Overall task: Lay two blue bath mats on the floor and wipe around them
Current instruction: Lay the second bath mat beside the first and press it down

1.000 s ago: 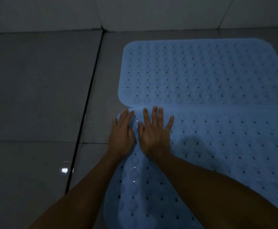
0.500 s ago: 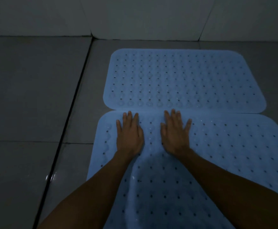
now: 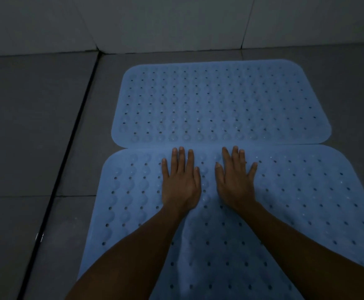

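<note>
Head view — two mats, two hands

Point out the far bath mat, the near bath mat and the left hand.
far bath mat (image 3: 220, 100): head view, middle of its perforated surface.
near bath mat (image 3: 306, 202): head view, bare right part.
left hand (image 3: 180, 187): head view, back of the hand.

The near mat runs off the frame's bottom and right edges, partly hidden under both forearms.
</note>
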